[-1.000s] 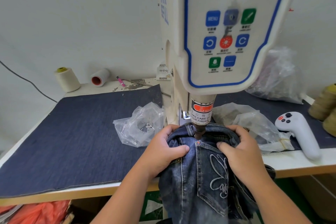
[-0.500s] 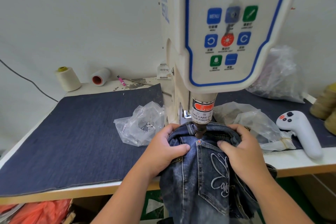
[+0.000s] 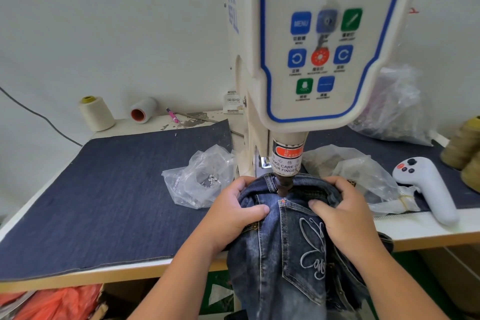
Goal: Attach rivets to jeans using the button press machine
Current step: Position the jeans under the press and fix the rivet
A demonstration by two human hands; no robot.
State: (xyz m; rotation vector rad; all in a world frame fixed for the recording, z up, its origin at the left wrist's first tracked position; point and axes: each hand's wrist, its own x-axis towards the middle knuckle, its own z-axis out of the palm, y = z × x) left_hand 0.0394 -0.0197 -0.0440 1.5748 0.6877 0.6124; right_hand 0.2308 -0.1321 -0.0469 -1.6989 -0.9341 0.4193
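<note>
A pair of dark blue denim jeans (image 3: 291,249) with pale embroidery on the back pocket hangs over the front edge of the table, its waistband bunched up under the press. The left hand (image 3: 235,218) grips the gathered denim on the left, fingers curled over the waistband and thumb pressed across the fabric; the right hand (image 3: 342,215) grips the other side the same way, thumb pointing inward. Between the two thumbs a small orange spot (image 3: 282,201) shows at the pocket corner, just below the dark metal punch tip (image 3: 282,186) of the cream button press machine (image 3: 311,65), which meets the waistband. On the dark blue denim mat (image 3: 109,197) covering the white table (image 3: 415,231), a crumpled clear plastic bag (image 3: 200,179) lies just left of the hands, a second clear bag (image 3: 363,176) just right, and a white handheld controller (image 3: 428,189) beyond it. Farther back stand a cream thread cone (image 3: 96,114) and a white spool (image 3: 143,109) lying on its side.
</note>
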